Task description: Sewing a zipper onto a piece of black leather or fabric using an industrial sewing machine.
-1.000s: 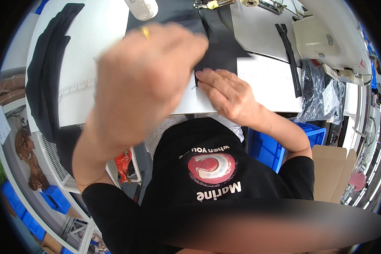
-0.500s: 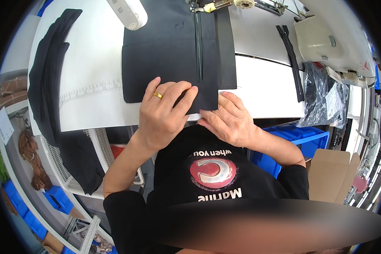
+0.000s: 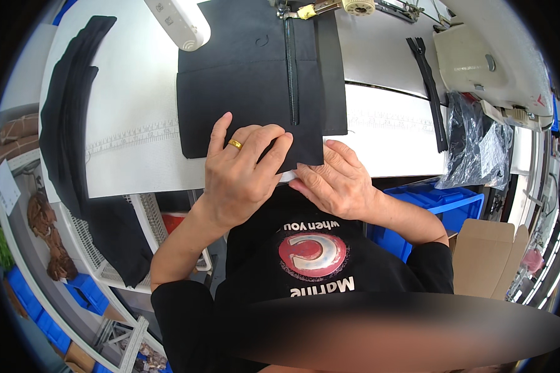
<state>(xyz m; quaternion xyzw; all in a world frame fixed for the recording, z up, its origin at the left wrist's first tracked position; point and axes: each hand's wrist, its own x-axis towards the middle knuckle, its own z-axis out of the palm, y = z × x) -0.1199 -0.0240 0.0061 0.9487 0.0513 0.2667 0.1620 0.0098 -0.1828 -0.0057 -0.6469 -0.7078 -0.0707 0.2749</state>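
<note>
A black fabric panel [image 3: 230, 102] lies under the sewing machine's presser foot [image 3: 286, 12], with a dark zipper [image 3: 291, 81] running lengthwise near its right side. My left hand [image 3: 242, 177], a gold ring on one finger, is closed over the panel's front edge; its little finger sticks out and its thumb is hidden. At the front right corner my right hand [image 3: 337, 183] pinches the fabric between thumb and fingers. A bit of white [image 3: 287, 176] shows between my hands below the edge. Another dark layer [image 3: 333, 93] shows along the panel's right side.
Long black fabric pieces [image 3: 68, 118] hang over the table's left end toward a white basket [image 3: 146, 214]. A loose black zipper [image 3: 428, 90] and a clear plastic bag [image 3: 476, 146] lie at right. A white device [image 3: 182, 25] juts in from above. Below right is a blue bin [image 3: 442, 205].
The panel's front edge has shifted slightly toward me, and both hands have moved a little with it. They keep their hold on the edge.
</note>
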